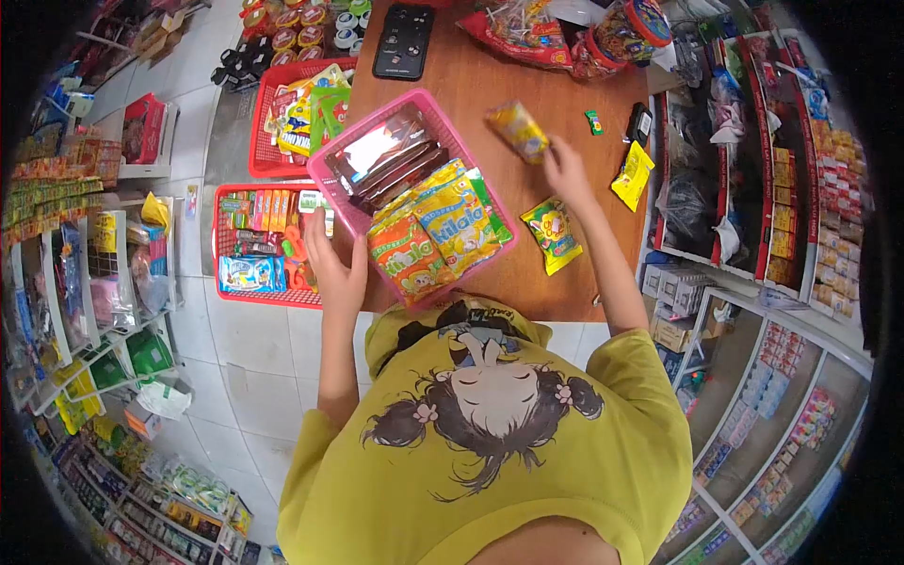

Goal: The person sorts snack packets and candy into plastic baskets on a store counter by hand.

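My right hand (565,169) grips one end of a yellow snack packet (518,130), held over the brown table (471,71). My left hand (337,264) is at the near left side of a pink basket (320,184), fingers stretched and thumb apart at its rim. Inside the basket stand orange and yellow snack packets (443,226) and several dark brown shiny packets (386,155). Lying on the table below my right hand is a yellow-green packet (553,234). Another yellow packet (633,176) rests near the table's right edge.
A red basket of packets (259,122) and a red tray of sweets (221,254) are left of the pink basket. A black phone (403,40), a bag of lollipops (518,33) and a candy jar (626,38) occupy the table's far part. Stocked shelves (753,169) flank the right.
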A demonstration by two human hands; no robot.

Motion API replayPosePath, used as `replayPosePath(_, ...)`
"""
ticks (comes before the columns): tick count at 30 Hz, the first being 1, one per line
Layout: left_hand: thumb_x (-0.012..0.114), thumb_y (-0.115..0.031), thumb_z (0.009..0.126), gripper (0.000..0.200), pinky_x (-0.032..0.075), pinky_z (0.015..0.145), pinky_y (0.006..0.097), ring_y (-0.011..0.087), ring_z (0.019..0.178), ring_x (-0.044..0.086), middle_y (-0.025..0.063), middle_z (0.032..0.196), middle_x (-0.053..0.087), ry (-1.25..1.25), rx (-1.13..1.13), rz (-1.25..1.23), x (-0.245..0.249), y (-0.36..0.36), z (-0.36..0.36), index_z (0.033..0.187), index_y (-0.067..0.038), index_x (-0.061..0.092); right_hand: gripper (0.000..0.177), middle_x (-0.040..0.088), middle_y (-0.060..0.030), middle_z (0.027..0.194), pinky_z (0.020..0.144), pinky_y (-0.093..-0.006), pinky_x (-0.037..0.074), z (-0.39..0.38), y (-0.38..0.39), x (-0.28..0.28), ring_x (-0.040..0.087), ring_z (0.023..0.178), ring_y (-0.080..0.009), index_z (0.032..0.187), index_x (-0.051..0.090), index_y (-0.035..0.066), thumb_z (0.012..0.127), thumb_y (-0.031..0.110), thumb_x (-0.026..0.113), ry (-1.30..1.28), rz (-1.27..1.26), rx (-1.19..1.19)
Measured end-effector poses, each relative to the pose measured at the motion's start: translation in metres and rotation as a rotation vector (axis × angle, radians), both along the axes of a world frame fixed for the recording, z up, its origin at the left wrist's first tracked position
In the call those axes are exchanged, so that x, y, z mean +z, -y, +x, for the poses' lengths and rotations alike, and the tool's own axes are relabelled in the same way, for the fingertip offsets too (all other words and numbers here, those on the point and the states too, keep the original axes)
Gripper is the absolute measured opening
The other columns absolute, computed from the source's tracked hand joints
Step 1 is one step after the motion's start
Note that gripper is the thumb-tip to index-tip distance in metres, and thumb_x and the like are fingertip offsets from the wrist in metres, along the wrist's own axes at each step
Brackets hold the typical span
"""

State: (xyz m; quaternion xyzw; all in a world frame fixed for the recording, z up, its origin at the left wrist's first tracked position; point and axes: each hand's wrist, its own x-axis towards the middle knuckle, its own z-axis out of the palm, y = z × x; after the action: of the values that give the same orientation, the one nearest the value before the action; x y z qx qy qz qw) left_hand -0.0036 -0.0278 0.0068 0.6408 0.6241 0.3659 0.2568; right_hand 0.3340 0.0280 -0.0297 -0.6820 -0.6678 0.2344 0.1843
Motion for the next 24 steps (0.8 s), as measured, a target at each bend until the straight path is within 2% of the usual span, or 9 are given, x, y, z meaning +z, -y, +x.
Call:
replayPosePath(2, 0.054, -0.012, 0.071, 0.053, 0.019, 0.092, 0.0396, 0.032, 0.112, 0.024, 0.0188, 0.117, 0.03, 0.034, -0.012, -0.013, 0.001, -0.002, -0.002, 0.115, 0.003, 0.028, 0.025, 0.054, -0.0156, 0.075, 0.06, -0.0313, 0.043, 0.005, -0.004, 0.003, 0.054, 0.067, -0.0241, 0.098, 0.044, -0.001, 0.075, 0.007, 0.043, -0.281, 0.255, -0.092)
replayPosePath(3, 0.052, -0.01, 0.072, 0.049, 0.024, 0.09, 0.0376, 0.0294, 0.11, 0.028, 0.0177, 0.117, 0.029, 0.0, -0.03, 0.003, 0.003, -0.004, -0.002, 0.114, 0.003, 0.029, 0.023, 0.055, -0.0098, 0.078, 0.06, -0.0255, 0.042, 0.002, -0.002, 0.01, 0.053, 0.068, -0.0139, 0.099, 0.046, -0.001, 0.077, 0.008, 0.043, -0.413, 0.215, -0.125)
replayPosePath(4, 0.052, -0.01, 0.072, 0.049, 0.024, 0.09, 0.0376, 0.0294, 0.11, 0.028, 0.0177, 0.117, 0.029, 0.004, -0.031, 0.003, 0.008, -0.005, 0.0, 0.114, 0.003, 0.029, 0.023, 0.055, -0.0098, 0.078, 0.06, -0.0255, 0.042, -0.005, 0.002, 0.026, 0.053, 0.068, -0.0139, 0.099, 0.046, -0.001, 0.077, 0.008, 0.043, -0.409, 0.215, -0.125)
replayPosePath(6, 0.048, -0.007, 0.075, 0.043, 0.029, 0.089, 0.0339, 0.0247, 0.107, 0.035, 0.0157, 0.116, 0.033, 0.347, -0.077, -0.068, 0.014, -0.007, 0.004, 0.114, 0.003, 0.031, 0.022, 0.054, -0.0051, 0.083, 0.061, -0.0217, 0.043, -0.024, 0.013, 0.057, 0.052, 0.071, -0.0098, 0.098, 0.047, -0.001, 0.079, 0.008, 0.043, -0.697, 0.026, -0.216)
replayPosePath(7, 0.048, -0.007, 0.075, 0.043, 0.029, 0.089, 0.0339, 0.0247, 0.107, 0.035, 0.0157, 0.116, 0.033, 0.349, -0.081, -0.066, 0.013, -0.007, 0.004, 0.114, 0.003, 0.031, 0.022, 0.053, -0.0029, 0.086, 0.061, -0.0195, 0.043, -0.029, 0.017, 0.058, 0.051, 0.072, -0.0076, 0.098, 0.047, -0.002, 0.079, 0.009, 0.044, -0.805, 0.074, -0.175)
replayPosePath(13, 0.042, -0.01, 0.079, 0.036, 0.037, 0.081, 0.0318, 0.0212, 0.096, 0.045, 0.0133, 0.107, 0.044, 1.077, -0.183, -0.413, 0.025, -0.004, 0.031, 0.112, 0.003, 0.035, 0.023, 0.053, -0.0049, 0.087, 0.055, -0.0222, 0.047, -0.077, 0.052, 0.077, 0.053, 0.072, -0.0103, 0.101, 0.044, 0.0, 0.079, 0.008, 0.044, -1.201, -0.115, -0.201)
replayPosePath(16, 0.042, -0.011, 0.08, 0.033, 0.041, 0.076, 0.0312, 0.0185, 0.09, 0.048, 0.0116, 0.101, 0.047, 1.177, -0.08, -0.627, 0.028, 0.002, 0.043, 0.11, 0.001, 0.037, 0.024, 0.053, -0.0059, 0.087, 0.055, -0.0226, 0.048, -0.101, 0.071, 0.076, 0.054, 0.072, -0.0111, 0.102, 0.043, 0.0, 0.08, 0.009, 0.044, -1.395, -0.259, -0.197)
replayPosePath(17, 0.046, -0.009, 0.079, 0.026, 0.045, 0.065, 0.0233, 0.0129, 0.08, 0.052, 0.0087, 0.092, 0.051, 1.271, -0.137, -0.617, 0.031, 0.0, 0.045, 0.102, 0.001, 0.041, 0.024, 0.054, -0.0062, 0.087, 0.055, -0.0225, 0.048, -0.107, 0.076, 0.076, 0.054, 0.072, -0.0112, 0.102, 0.043, 0.0, 0.08, 0.009, 0.044, -1.437, -0.332, -0.202)
replayPosePath(24, 0.047, -0.009, 0.079, 0.017, 0.044, 0.043, 0.0194, 0.008, 0.051, 0.052, 0.0059, 0.075, 0.056, 1.217, -0.082, -0.636, 0.013, 0.005, 0.035, 0.093, -0.001, 0.046, 0.025, 0.054, -0.0107, 0.085, 0.052, -0.0272, 0.05, -0.12, 0.103, 0.072, 0.057, 0.066, -0.0148, 0.103, 0.039, 0.001, 0.08, 0.006, 0.043, -1.421, -0.401, -0.211)
